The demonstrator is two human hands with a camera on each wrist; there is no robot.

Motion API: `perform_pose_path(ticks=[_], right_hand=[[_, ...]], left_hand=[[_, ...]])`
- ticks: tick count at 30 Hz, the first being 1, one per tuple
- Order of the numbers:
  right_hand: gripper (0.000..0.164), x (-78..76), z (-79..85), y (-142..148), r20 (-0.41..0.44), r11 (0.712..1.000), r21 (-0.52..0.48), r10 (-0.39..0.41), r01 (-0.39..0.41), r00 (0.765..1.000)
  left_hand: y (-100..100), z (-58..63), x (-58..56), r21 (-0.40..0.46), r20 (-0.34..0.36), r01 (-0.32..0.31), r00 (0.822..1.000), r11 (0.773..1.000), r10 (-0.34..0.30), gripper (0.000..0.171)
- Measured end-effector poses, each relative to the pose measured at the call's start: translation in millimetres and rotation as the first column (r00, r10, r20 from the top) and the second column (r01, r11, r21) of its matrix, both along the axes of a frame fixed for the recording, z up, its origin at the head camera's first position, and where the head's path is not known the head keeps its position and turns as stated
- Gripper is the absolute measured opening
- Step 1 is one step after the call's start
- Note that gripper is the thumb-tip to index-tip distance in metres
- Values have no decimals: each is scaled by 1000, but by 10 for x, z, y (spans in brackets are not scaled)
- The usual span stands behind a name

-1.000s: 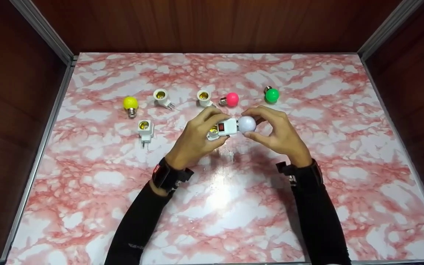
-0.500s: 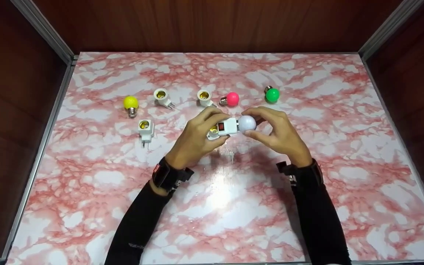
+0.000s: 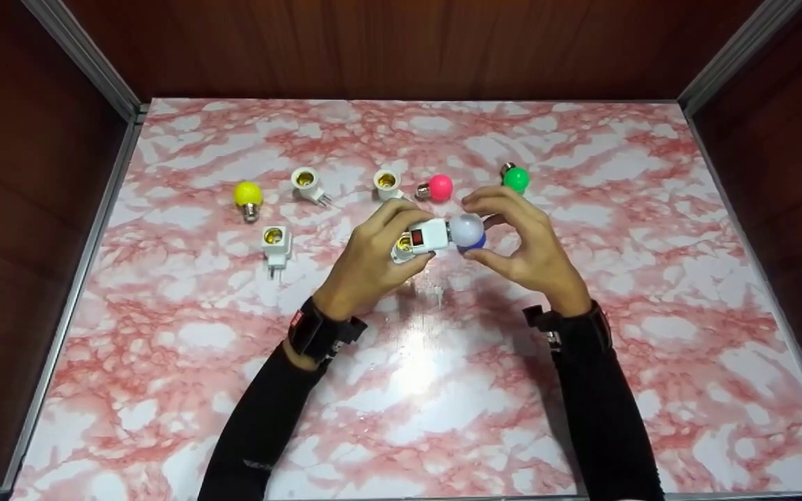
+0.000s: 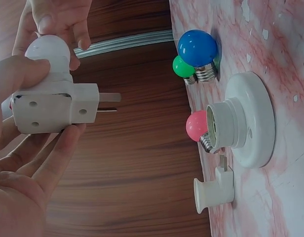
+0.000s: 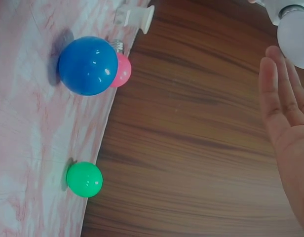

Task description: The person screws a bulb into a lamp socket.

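My left hand grips a white plug-in lamp socket with a red switch, held above the table. Its two flat prongs stick out in the left wrist view, where the socket body rests between thumb and fingers. A white bulb sits in the socket's end, some metal thread showing. Around that bulb, my right hand has its thumb and fingers spread apart; its fingers look straight in the right wrist view. Below the bulb lies a blue bulb, beside a round-base lamp holder partly hidden by my left hand.
Farther back lie a pink bulb, a green bulb and a yellow bulb. Two angled plug sockets stand at the back, and a switched plug socket is at left. Wooden walls enclose the marbled table.
The right hand's fingers have lifted and spread away from the white bulb. More of the blue bulb below has come into sight. The left hand keeps its hold, tilting the socket slightly.
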State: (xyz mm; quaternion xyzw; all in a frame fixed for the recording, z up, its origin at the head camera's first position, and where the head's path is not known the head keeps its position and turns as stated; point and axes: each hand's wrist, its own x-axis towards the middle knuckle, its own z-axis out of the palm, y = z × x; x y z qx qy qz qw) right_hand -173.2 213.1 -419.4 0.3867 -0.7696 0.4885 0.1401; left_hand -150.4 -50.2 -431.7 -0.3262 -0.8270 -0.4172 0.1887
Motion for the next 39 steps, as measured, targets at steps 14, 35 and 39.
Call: perform_pose_path(ticks=[14, 35, 39], right_hand=[[53, 23, 11, 13, 41, 998, 38, -46, 45, 998], [52, 37, 20, -11, 37, 998, 40, -59, 57, 998], [51, 43, 23, -11, 46, 998, 31, -53, 52, 998]], left_hand=[[16, 5, -14, 18, -6, 26, 1000, 999, -26, 39], [2, 4, -2, 6, 46, 17, 999, 1000, -17, 44], [6, 0, -7, -9, 40, 6, 999, 1000, -6, 45]])
